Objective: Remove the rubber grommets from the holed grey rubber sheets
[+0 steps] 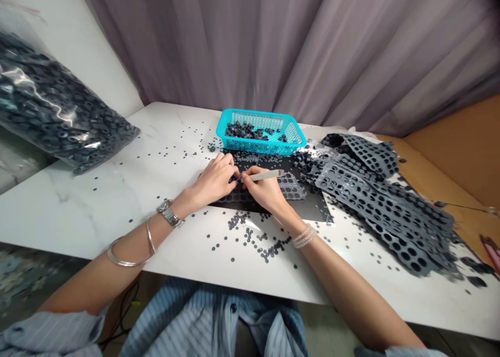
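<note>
My right hand (264, 190) grips a slim, pale pen-like tool (269, 175), its low end down between my fingertips. Close beside it, my left hand (215, 179) has its fingers curled over small dark pieces; which of them it pinches is hidden. Under both hands lies a grey perforated strip (294, 186) with rows of round holes, resting on a black mat (312, 207). Just beyond the hands stands a turquoise basket (260, 147) with a layer of small dark ring-like pieces in it.
Perforated grey sheets (375, 206) are heaped on the right. A clear bag (58, 107) full of dark ring-like pieces stands at the left. Small dark discs (269, 253) are scattered over the white table (164, 247). Behind hangs a grey-purple curtain (219, 44).
</note>
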`<state>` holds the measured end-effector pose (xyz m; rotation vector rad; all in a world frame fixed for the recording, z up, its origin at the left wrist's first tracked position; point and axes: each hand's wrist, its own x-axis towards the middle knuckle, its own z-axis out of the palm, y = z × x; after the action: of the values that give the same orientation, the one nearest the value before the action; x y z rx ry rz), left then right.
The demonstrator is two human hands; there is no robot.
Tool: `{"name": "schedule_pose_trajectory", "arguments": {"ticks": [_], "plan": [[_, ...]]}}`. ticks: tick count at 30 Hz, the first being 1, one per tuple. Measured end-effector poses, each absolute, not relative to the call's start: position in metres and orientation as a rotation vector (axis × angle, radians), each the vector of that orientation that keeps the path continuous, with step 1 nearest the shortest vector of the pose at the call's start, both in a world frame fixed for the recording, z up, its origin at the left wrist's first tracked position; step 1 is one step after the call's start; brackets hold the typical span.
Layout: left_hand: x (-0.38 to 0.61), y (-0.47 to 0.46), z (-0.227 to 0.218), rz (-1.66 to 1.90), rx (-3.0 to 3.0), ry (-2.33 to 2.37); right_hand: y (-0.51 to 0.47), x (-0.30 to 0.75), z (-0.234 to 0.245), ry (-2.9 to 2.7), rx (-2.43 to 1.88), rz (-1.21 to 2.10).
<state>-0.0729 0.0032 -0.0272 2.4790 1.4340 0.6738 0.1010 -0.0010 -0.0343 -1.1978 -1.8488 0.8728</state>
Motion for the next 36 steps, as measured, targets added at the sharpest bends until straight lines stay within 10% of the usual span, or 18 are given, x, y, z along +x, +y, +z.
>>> {"name": "schedule_pose_trajectory", "arguments": {"ticks": [36], "plan": [[-0.088,0.003,-0.005,1.071,0.752,0.892,0.007,0.108,-0.035,-1.286,-1.156,1.19]]}}
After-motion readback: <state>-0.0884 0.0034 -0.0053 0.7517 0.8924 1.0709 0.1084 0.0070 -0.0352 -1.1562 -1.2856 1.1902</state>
